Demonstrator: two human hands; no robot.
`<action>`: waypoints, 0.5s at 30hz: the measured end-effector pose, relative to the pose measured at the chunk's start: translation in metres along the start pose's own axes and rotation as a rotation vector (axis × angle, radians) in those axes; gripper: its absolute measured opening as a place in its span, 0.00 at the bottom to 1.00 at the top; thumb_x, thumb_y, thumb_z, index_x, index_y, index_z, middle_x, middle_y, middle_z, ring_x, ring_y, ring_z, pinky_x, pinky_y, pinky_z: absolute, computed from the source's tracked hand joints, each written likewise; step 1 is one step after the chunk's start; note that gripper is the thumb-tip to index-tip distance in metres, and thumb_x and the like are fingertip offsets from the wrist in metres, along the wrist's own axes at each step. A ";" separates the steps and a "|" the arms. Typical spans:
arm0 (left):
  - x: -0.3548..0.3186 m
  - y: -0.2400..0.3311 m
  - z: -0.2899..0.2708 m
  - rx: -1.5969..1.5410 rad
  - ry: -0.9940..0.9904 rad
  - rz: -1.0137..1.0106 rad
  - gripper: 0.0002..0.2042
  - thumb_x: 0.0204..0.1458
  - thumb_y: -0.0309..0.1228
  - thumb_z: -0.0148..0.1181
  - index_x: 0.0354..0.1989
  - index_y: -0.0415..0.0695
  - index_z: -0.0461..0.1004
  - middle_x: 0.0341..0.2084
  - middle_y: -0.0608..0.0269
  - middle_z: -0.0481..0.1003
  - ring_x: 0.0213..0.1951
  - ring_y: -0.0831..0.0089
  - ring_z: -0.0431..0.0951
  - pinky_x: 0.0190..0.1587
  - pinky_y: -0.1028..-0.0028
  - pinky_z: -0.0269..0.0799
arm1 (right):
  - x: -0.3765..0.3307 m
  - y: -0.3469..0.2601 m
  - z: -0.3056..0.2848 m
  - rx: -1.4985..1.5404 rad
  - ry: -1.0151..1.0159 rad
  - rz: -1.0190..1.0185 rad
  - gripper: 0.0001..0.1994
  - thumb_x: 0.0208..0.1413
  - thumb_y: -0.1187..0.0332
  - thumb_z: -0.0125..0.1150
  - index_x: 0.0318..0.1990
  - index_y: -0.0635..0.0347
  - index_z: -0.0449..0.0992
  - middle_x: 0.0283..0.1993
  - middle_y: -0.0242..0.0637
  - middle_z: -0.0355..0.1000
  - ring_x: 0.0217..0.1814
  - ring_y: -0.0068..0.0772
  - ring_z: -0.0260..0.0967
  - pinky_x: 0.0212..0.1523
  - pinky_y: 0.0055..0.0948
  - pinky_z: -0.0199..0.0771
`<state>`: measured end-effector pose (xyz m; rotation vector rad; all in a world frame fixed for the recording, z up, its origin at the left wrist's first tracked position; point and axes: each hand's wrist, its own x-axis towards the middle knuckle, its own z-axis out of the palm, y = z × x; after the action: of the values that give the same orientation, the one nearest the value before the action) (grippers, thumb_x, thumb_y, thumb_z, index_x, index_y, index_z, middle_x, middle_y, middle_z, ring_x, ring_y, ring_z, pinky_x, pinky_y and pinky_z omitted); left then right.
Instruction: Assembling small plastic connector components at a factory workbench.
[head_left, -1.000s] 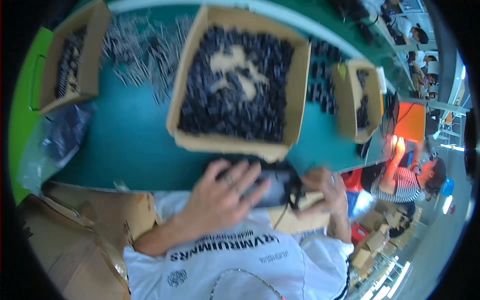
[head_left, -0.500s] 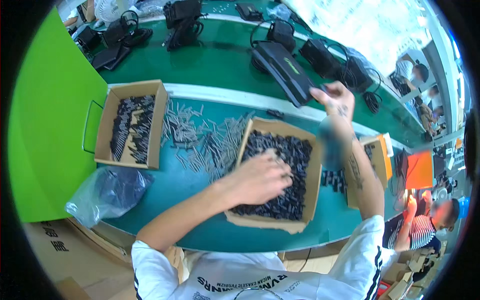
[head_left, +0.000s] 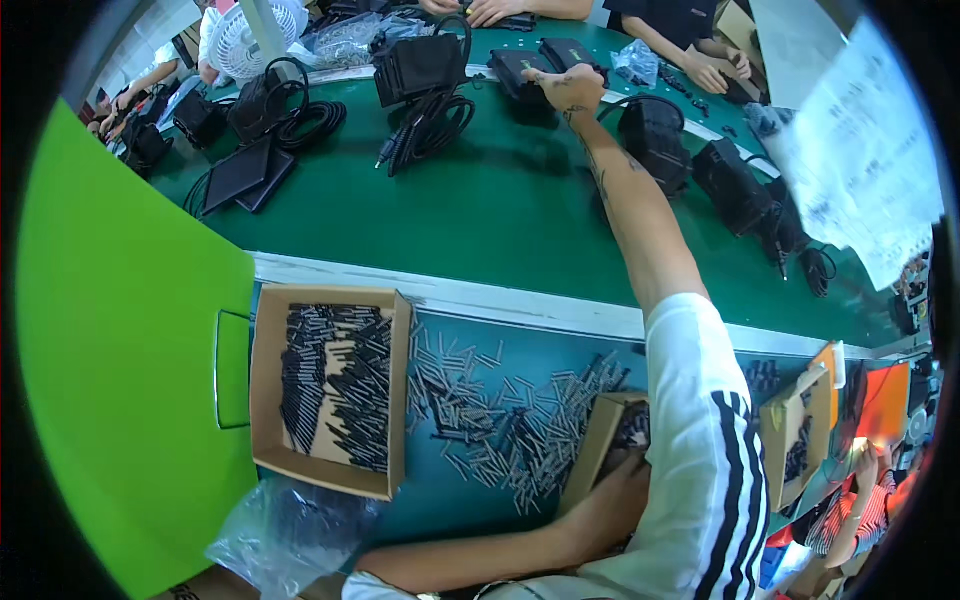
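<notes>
My right arm stretches far across the green surface. My right hand (head_left: 574, 90) is closed at the near edge of a flat black case (head_left: 520, 78), its fingertips on it. A second black case (head_left: 566, 55) lies right beside it. My left hand (head_left: 612, 505) reaches into a cardboard box (head_left: 590, 455) of small black parts (head_left: 632, 428); its fingers are hidden, and my right sleeve covers much of the box. Left of that box lie many loose thin grey pins (head_left: 480, 420). Another cardboard box (head_left: 262, 390) holds rows of thin black pieces (head_left: 360, 395).
Black adapters with coiled cables (head_left: 425, 75) stand along the green surface (head_left: 450, 210). A pale rail (head_left: 480, 305) divides it from the near table. A bright green panel (head_left: 120, 340) stands left, a clear plastic bag (head_left: 290, 530) near it. Co-workers' hands (head_left: 495, 12) are across.
My right hand has carried the black case forward to the far side, beside another one. My view has shifted, and my right sleeve now covers much of the parts box.
</notes>
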<state>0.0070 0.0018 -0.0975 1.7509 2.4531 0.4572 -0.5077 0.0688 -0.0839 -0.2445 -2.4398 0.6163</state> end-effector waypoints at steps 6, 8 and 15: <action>-0.010 -0.001 0.024 -0.069 0.093 -0.093 0.25 0.58 0.37 0.47 0.62 0.34 0.67 0.58 0.48 0.69 0.61 0.54 0.65 0.68 0.57 0.51 | 0.024 -0.024 0.037 0.200 -0.185 0.075 0.38 0.33 0.39 0.78 0.36 0.72 0.80 0.45 0.60 0.77 0.48 0.53 0.77 0.48 0.42 0.79; -0.008 0.004 0.029 -0.033 0.119 -0.072 0.26 0.58 0.37 0.47 0.62 0.34 0.67 0.58 0.48 0.69 0.61 0.54 0.65 0.68 0.56 0.51 | 0.032 -0.007 0.032 0.251 -0.313 0.039 0.34 0.38 0.43 0.76 0.37 0.71 0.81 0.46 0.59 0.77 0.50 0.51 0.76 0.52 0.40 0.77; 0.006 0.004 -0.020 0.114 0.001 -0.036 0.13 0.53 0.31 0.53 0.43 0.43 0.79 0.53 0.54 0.73 0.55 0.61 0.71 0.51 0.59 0.65 | -0.076 0.007 -0.082 0.462 -0.735 -0.197 0.14 0.56 0.60 0.68 0.39 0.63 0.83 0.33 0.40 0.81 0.34 0.26 0.79 0.40 0.28 0.79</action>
<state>0.0037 0.0044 -0.0770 1.7444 2.5546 0.3208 -0.3976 0.0820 -0.0678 0.4892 -2.8314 1.3281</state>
